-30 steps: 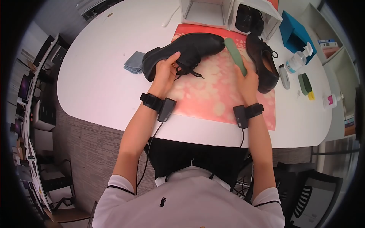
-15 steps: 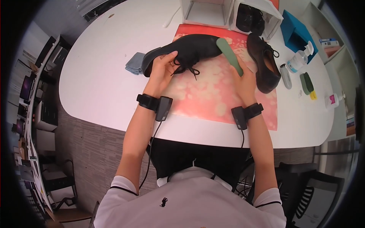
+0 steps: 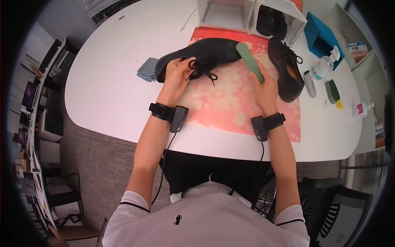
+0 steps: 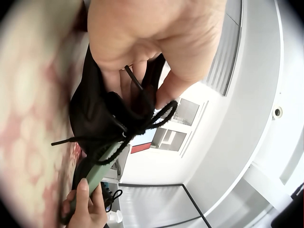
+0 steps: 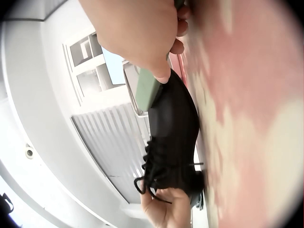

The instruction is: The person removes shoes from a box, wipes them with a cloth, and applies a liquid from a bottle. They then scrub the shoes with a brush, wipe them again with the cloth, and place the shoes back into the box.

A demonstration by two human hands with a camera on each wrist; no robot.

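In the head view my left hand point(image 3: 176, 78) grips a black lace-up shoe point(image 3: 214, 48) near its heel. The left wrist view shows fingers inside the shoe's opening and the thumb by the tied laces point(image 4: 142, 127). The shoe's toe points right, its side partly turned toward me. My right hand point(image 3: 265, 90) holds a long green brush point(image 3: 249, 59), its rounded end overlapping the toe. In the right wrist view the brush's green back point(image 5: 147, 89) shows along the toe; its underside is hidden. A second black shoe point(image 3: 286, 72) lies just right of the brush.
A red and cream mat point(image 3: 230, 103) covers the middle of the white table point(image 3: 111, 78). A folded grey-blue cloth point(image 3: 147, 69) lies left. White boxes point(image 3: 225, 25) stand behind, one holding black shoes. Right are a pump bottle point(image 3: 322, 69), another green brush point(image 3: 331, 91) and a teal container point(image 3: 323, 39).
The shoe has rolled slightly, and its laces show more toward me. The brush has shifted a little left onto the toe. My left fingers sit deeper in the opening.
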